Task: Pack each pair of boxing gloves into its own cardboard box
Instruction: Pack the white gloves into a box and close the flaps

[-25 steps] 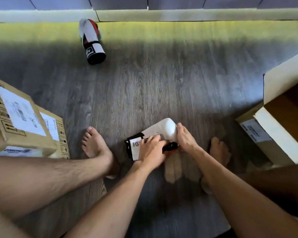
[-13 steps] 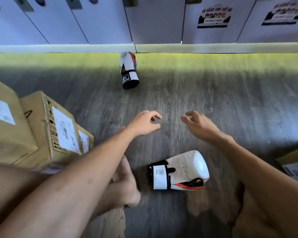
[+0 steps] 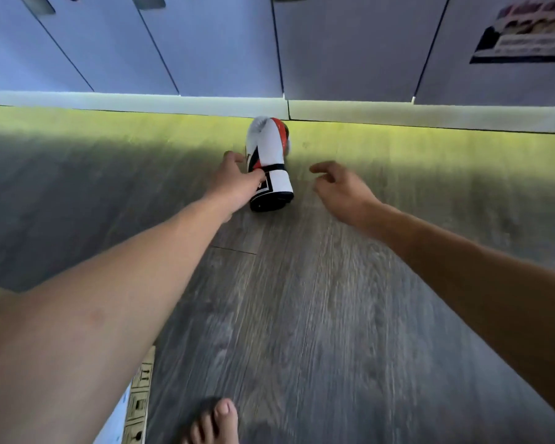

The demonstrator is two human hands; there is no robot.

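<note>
We have one boxing glove (image 3: 267, 161) on the wood floor (image 3: 302, 315), lying far centre, its padded end touching the pale baseboard (image 3: 430, 113) under the lockers (image 3: 221, 43). It is white with red and black trim, cuff pointing near. Left hand (image 3: 237, 184) is on the glove's left side at the cuff strap; thumb lies across the strap and a finger shows beyond it, so its grip is closing on the cuff, but we cannot tell if it is fully clamped. Right hand (image 3: 340, 187) is just right of the glove, not touching, fingers loosely curled, grip wide and empty. A cardboard box (image 3: 140, 408) edge with printed symbols shows near left, mostly behind the left forearm. A bare foot (image 3: 213, 424) is at near centre.
</note>
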